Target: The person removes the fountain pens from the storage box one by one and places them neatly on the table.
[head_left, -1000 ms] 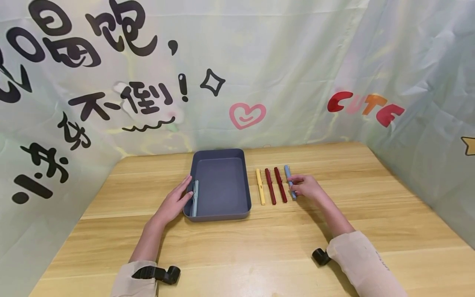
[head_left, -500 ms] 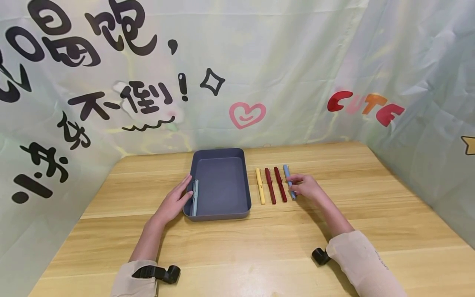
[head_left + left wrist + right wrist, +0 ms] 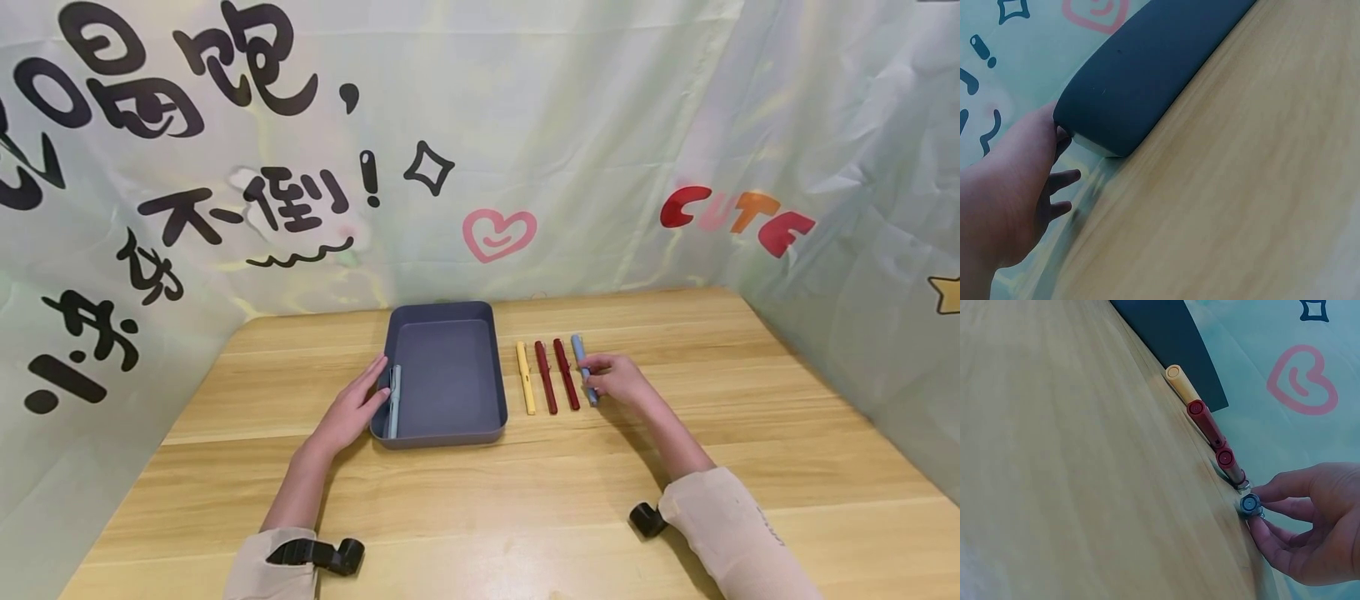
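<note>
My right hand (image 3: 618, 377) pinches a blue pen (image 3: 578, 346) between thumb and fingers. In the right wrist view, the end of this blue pen (image 3: 1250, 504) faces the camera, with fingertips on both sides. To its left lie two dark red pens (image 3: 566, 373) and a yellow pen (image 3: 526, 379), roughly parallel. My left hand (image 3: 350, 412) rests against the left side of a dark blue-grey tray (image 3: 442, 437), its thumb over the rim and its fingers extended along the outside. Inside the tray, along that wall, lies a light blue pen (image 3: 395, 408).
The wooden table (image 3: 480, 517) extends in front of the tray and out to both sides. Behind it hangs a printed cloth (image 3: 585, 150), which also closes off the left and right sides. A black wrist camera (image 3: 647, 519) sits by the right sleeve.
The right hand keeps its pinch on the blue pen, whose top has tilted very slightly left. The left hand, the tray and the other pens stay in place.
</note>
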`<state>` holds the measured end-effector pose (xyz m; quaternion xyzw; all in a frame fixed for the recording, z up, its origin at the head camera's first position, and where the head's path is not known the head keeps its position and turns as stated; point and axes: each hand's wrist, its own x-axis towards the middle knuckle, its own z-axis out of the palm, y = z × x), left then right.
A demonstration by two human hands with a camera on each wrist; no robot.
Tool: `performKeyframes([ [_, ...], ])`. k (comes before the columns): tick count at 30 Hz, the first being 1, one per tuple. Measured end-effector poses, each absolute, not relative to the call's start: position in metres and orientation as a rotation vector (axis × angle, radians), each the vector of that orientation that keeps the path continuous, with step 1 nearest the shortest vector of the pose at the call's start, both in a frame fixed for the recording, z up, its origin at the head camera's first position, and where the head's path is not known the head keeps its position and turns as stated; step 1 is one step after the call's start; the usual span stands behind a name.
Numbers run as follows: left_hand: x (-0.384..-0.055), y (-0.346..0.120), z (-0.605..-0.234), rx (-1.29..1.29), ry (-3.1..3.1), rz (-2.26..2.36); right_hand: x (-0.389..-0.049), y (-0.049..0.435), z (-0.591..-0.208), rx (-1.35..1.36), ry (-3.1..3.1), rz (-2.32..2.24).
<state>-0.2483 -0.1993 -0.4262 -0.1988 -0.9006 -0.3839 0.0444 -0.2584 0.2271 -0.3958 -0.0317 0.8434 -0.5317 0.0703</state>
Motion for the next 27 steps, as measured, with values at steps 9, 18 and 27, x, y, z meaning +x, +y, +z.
performKeyframes([
  [9,-0.247,-0.1991,-0.428,-0.598,-2.746,-1.184,-0.2564,0.2266,-0.3993,-0.069,2.529,-1.593],
  [18,-0.2473,-0.2027,-0.4291,-0.6,-2.76,-1.191,-0.2594,0.2268,-0.3995,-0.05,2.523,-1.599],
  [27,-0.2482,-0.2022,-0.4279,-0.611,-2.759,-1.193,-0.2597,0.2278,-0.3936,-0.03,2.601,-1.522],
])
